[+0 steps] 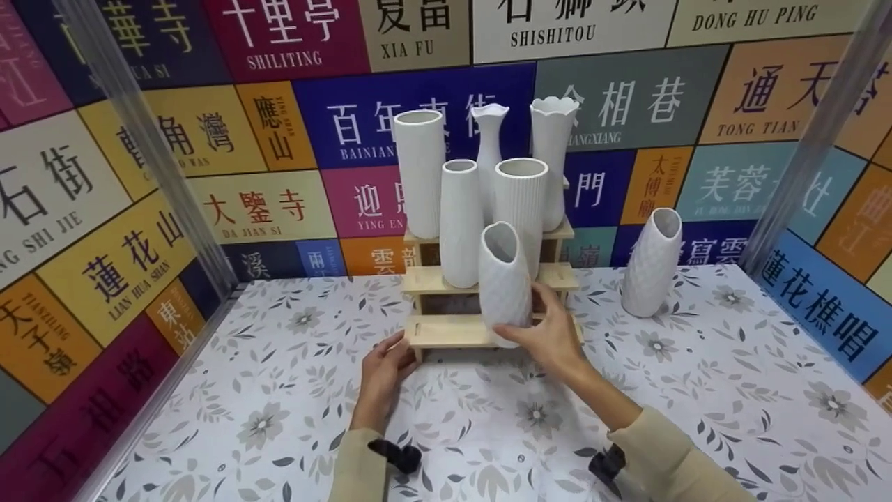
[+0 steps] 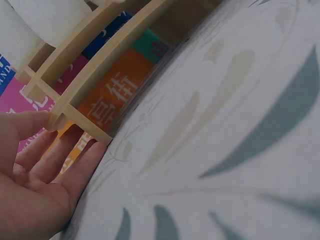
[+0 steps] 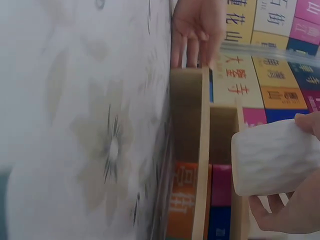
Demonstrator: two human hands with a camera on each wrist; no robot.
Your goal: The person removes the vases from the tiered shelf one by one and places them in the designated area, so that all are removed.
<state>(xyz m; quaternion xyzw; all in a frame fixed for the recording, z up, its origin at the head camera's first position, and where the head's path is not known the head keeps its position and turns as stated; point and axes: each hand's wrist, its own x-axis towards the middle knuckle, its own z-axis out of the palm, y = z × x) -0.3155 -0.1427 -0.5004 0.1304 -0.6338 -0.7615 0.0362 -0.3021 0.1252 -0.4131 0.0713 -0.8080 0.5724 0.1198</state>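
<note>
Head view is showing the left hand [image 1: 383, 373] at the left end of a pale wooden stair-shaped stand [image 1: 446, 329], its thumb and fingers gripping the corner. If they are pushing too hard, the stand could be sliding and making the vases wobble. Next along, a tall, slim, smooth white vase [image 1: 460, 230] is standing on the middle step. Then a bumpy white vase with a slanted mouth [image 1: 505, 289] is hanging at the lowest step; the right wrist view is showing its bottom apart from the wood. A swing could be knocking the slim one, or the ribbed white vase [image 1: 524, 181] behind. The right hand [image 1: 554, 341] is holding it low, fingers bending round it, so its top could be tipping. Farther right, another bumpy white vase [image 1: 651, 268] is standing well apart on the flowery white tabletop [image 1: 711, 369].
</note>
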